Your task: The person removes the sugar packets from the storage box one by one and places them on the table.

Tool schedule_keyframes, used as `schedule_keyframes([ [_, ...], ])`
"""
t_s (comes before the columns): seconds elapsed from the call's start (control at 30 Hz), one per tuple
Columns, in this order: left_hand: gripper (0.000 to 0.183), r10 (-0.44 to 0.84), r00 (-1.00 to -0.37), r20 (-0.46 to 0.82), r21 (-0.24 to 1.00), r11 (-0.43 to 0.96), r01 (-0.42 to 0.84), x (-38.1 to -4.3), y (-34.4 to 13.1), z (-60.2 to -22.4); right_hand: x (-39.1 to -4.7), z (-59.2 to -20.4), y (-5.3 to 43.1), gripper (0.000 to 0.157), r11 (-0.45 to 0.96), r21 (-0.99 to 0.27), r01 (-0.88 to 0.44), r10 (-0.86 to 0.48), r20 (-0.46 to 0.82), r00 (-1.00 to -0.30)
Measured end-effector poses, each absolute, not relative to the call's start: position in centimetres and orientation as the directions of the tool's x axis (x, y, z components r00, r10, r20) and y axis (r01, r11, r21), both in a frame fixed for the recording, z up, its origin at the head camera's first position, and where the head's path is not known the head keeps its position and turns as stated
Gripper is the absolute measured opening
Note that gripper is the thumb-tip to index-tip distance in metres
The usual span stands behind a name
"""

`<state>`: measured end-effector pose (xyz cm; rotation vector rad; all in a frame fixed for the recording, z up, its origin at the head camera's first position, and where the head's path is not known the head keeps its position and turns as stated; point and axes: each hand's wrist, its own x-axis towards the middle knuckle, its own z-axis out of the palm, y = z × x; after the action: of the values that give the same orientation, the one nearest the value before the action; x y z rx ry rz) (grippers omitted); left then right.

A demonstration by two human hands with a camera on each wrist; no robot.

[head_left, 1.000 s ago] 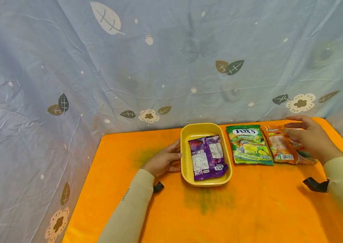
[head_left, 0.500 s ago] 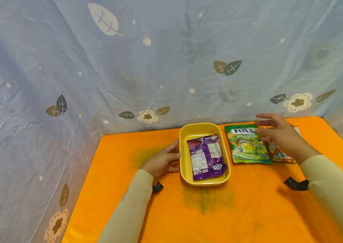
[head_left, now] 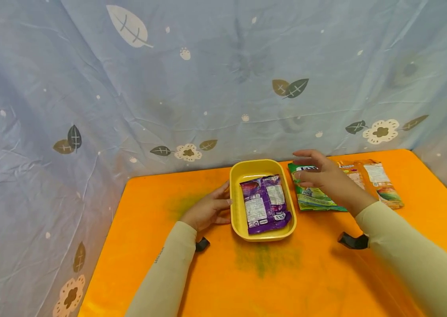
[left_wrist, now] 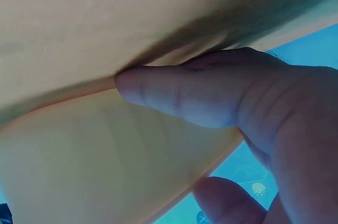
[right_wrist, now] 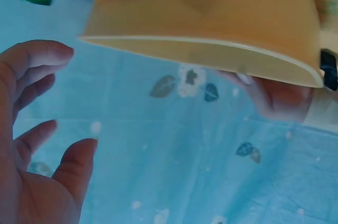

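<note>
A yellow plastic tub (head_left: 236, 220) stands near the middle of the table in the head view, with a purple Fox's candy bag (head_left: 265, 204) lying flat inside. My left hand (head_left: 205, 210) rests against the tub's left wall, and the left wrist view shows the thumb lying along its outer side. Over the green Fox's candy bag (head_left: 306, 203) hovers my right hand (head_left: 328, 178), thumb and fingers spread and holding nothing. It hides much of that bag. In the right wrist view the same hand is apart from the tub.
An orange candy bag (head_left: 383, 182) lies right of the green one, partly behind my right hand. The orange-covered table (head_left: 279, 286) ends at a blue patterned curtain (head_left: 215, 79). A black strap end (head_left: 353, 241) hangs at my right wrist.
My right hand has moved left, from over the orange bag to over the green bag near the tub. My left hand stays against the tub. The view has shifted slightly.
</note>
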<state>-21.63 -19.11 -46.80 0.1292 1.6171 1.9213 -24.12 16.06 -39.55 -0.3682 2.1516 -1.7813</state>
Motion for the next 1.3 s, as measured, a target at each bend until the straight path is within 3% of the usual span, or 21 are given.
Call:
schedule_keyframes([
  [0.5,0.067,0.497,-0.814,-0.301,0.924,-0.06,-0.378,-21.7,-19.3,-47.3,-23.5,-40.9,11.6,0.064,0.198,-0.98,0.006,-0.465,-0.099,-0.88],
  [0.67,0.067,0.502,-0.811,-0.3,0.923,-0.064,-0.381,-21.6,-19.3,-47.2,-23.2,-41.5,10.0,0.063,0.279,-0.958,-0.058,-0.452,-0.078,-0.889],
  [0.83,0.066,0.504,-0.809,-0.302,0.92,-0.067,-0.385,-21.7,-19.3,-47.1,-22.9,-42.0,8.3,0.072,0.366,-0.923,-0.121,-0.431,-0.052,-0.901],
  [1.07,0.066,0.515,-0.805,-0.295,0.921,-0.072,-0.384,-21.7,-19.2,-46.9,-22.2,-42.8,6.4,0.074,0.533,-0.813,-0.236,-0.362,0.033,-0.931],
  [1.3,0.064,0.508,-0.807,-0.301,0.918,-0.073,-0.389,-21.8,-19.1,-47.0,-21.4,-42.8,5.1,0.073,0.591,-0.789,-0.168,-0.263,0.008,-0.965],
])
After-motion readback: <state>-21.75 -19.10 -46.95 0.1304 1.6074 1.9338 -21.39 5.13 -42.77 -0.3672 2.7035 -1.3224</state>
